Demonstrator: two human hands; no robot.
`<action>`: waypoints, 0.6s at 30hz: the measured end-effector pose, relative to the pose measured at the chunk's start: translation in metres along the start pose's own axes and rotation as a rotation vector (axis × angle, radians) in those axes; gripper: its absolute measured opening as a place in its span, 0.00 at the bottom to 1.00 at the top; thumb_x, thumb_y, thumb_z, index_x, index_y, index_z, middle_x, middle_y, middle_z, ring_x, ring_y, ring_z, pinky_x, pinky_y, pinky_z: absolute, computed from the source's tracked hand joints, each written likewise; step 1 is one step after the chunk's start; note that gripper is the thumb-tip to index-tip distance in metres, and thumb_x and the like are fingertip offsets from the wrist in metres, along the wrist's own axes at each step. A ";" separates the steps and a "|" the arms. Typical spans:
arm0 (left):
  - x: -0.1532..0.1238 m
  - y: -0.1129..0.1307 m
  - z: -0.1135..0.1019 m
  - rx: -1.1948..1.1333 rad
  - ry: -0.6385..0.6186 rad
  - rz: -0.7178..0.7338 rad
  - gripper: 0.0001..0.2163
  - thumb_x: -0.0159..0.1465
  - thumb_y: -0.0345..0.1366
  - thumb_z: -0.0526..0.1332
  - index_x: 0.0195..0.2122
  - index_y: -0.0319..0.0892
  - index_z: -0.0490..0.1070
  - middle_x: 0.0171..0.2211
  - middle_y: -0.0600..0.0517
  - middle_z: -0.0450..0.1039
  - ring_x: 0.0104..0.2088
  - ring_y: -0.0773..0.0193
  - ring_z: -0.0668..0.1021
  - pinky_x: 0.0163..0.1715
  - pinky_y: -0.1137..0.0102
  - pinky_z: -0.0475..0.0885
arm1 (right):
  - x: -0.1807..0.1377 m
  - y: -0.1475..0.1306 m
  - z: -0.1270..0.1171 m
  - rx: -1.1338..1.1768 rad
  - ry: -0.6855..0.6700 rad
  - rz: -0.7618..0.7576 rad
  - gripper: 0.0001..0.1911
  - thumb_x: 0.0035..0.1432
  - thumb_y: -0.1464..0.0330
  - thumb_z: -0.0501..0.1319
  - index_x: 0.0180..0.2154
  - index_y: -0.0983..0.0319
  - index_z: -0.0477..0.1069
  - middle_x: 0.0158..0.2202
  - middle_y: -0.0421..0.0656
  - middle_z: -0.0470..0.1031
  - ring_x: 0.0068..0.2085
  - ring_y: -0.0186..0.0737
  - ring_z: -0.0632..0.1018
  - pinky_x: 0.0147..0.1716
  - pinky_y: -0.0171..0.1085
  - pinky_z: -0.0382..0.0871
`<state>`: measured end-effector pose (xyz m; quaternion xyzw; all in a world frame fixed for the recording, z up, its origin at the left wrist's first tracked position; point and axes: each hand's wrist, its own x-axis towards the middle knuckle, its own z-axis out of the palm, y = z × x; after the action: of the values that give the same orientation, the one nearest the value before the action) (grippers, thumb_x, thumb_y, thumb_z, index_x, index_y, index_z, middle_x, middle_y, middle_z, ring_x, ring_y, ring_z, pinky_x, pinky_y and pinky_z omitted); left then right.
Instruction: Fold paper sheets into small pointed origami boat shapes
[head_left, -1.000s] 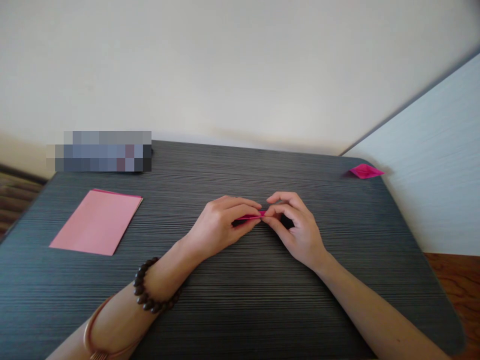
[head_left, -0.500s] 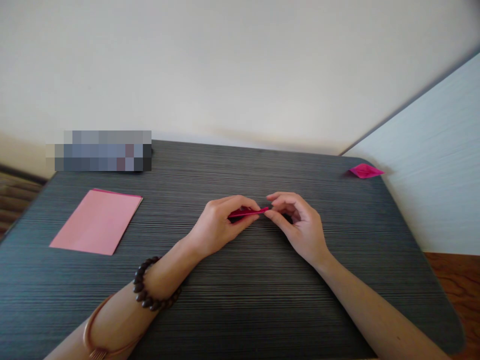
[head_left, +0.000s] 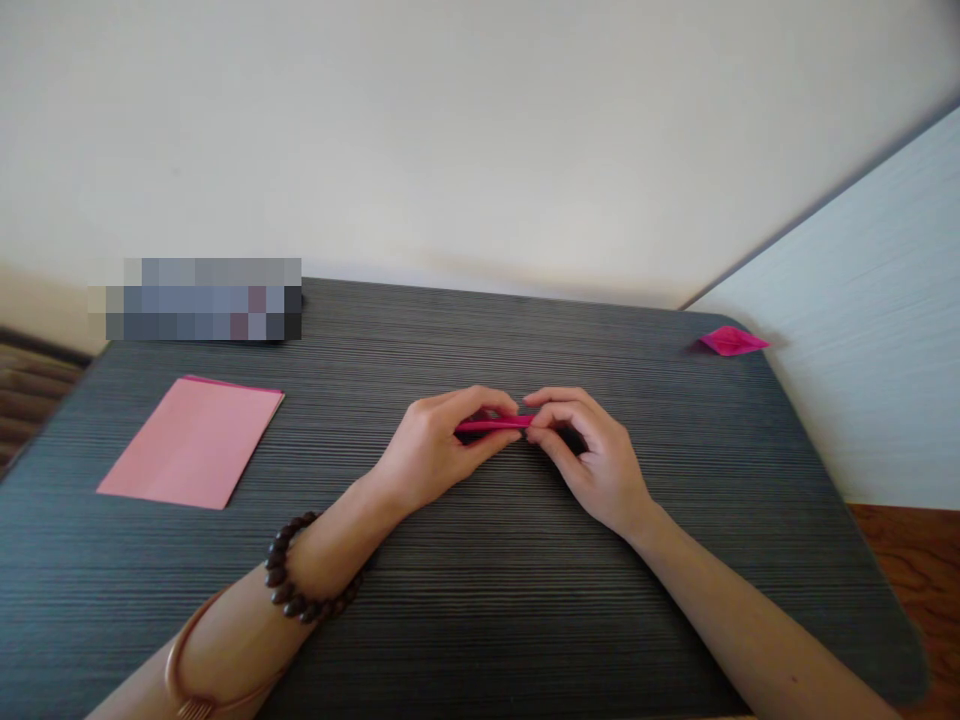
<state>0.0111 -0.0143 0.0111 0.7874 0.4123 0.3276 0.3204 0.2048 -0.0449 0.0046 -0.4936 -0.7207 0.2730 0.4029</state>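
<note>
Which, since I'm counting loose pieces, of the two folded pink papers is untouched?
The pointed bright pink folded paper at the far right corner of the dark striped table; the narrow bright pink one is held by the left hand and right hand.

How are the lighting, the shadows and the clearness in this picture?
In the head view, soft light leaves the wall pale; in the head view, the folded pink paper at right has faint shadows beside it; in the head view, coarse pixel blocks hide details at left.
</note>
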 end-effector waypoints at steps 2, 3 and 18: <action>0.001 -0.002 -0.001 0.022 0.044 -0.084 0.11 0.58 0.39 0.65 0.41 0.44 0.70 0.38 0.54 0.77 0.38 0.65 0.79 0.39 0.71 0.73 | -0.001 0.002 0.000 0.039 0.046 0.063 0.02 0.60 0.70 0.57 0.34 0.59 0.68 0.42 0.43 0.74 0.38 0.37 0.77 0.41 0.40 0.72; 0.002 -0.003 -0.001 0.010 0.079 -0.127 0.13 0.57 0.40 0.66 0.40 0.43 0.68 0.37 0.54 0.77 0.37 0.64 0.79 0.38 0.71 0.73 | -0.001 0.003 0.001 0.059 0.080 0.098 0.02 0.61 0.70 0.57 0.34 0.59 0.67 0.42 0.43 0.74 0.36 0.36 0.77 0.41 0.40 0.72; 0.005 -0.014 -0.014 0.115 0.130 -0.239 0.13 0.55 0.47 0.65 0.31 0.42 0.71 0.32 0.55 0.75 0.23 0.71 0.69 0.25 0.73 0.66 | -0.003 0.010 0.001 0.186 0.182 0.191 0.02 0.60 0.68 0.59 0.34 0.60 0.67 0.40 0.42 0.75 0.32 0.33 0.77 0.38 0.38 0.72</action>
<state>-0.0033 0.0001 0.0094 0.7269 0.5410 0.3132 0.2842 0.2090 -0.0440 -0.0046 -0.5431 -0.6028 0.3298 0.4826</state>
